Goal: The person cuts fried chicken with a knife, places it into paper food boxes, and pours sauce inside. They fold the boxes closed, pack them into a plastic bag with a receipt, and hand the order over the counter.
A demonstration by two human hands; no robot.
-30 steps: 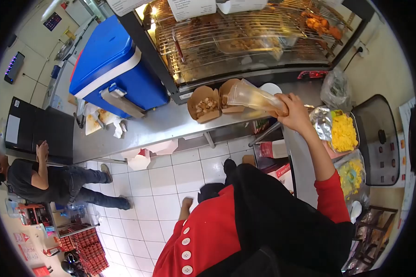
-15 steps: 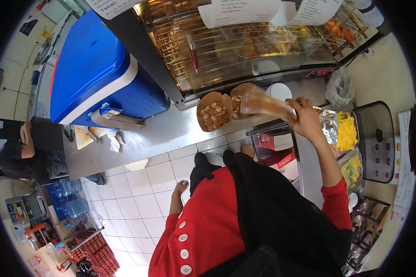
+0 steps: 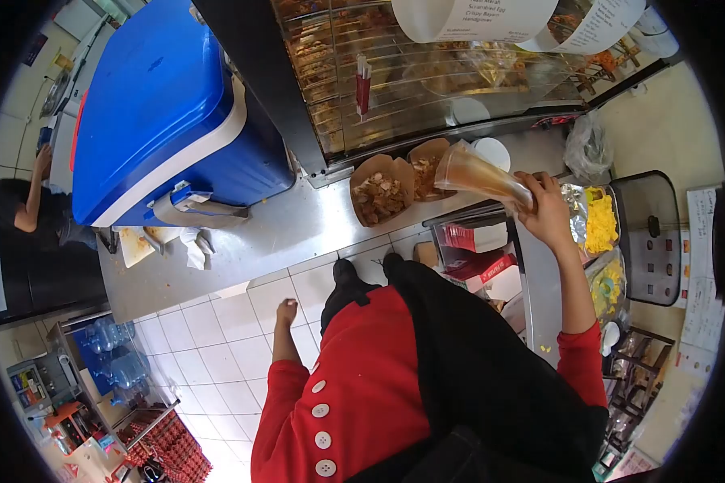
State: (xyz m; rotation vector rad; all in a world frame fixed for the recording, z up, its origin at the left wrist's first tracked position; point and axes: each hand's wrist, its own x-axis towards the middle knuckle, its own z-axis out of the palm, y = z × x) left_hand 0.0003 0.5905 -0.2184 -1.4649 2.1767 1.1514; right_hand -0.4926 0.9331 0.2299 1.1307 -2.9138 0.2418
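My right hand [image 3: 546,211] is wrapped round the base of a clear plastic container [image 3: 483,179] with brown liquid in it. The container is tilted, its wide mouth over the edge of a brown paper box [image 3: 427,171] of food. Beside that box stands another open paper box [image 3: 381,191] with chopped pieces in it. A round white lid or tub [image 3: 491,151] is just behind the container. My left hand [image 3: 287,311] hangs low over the tiled floor, away from the counter, its fingers curled; whether it holds anything is too small to tell.
A large blue cooler [image 3: 157,105] stands on the steel counter [image 3: 274,241], left of a glass warming cabinet [image 3: 427,80]. Yellow food [image 3: 600,221] lies in a foil-lined tray at right. At far left is another person [image 3: 24,205]. Red boxes [image 3: 491,270] sit under the counter.
My view has shifted closer to the counter. The container is still in my right hand, tilted by the paper boxes. My left hand has risen a little and moved left in view.
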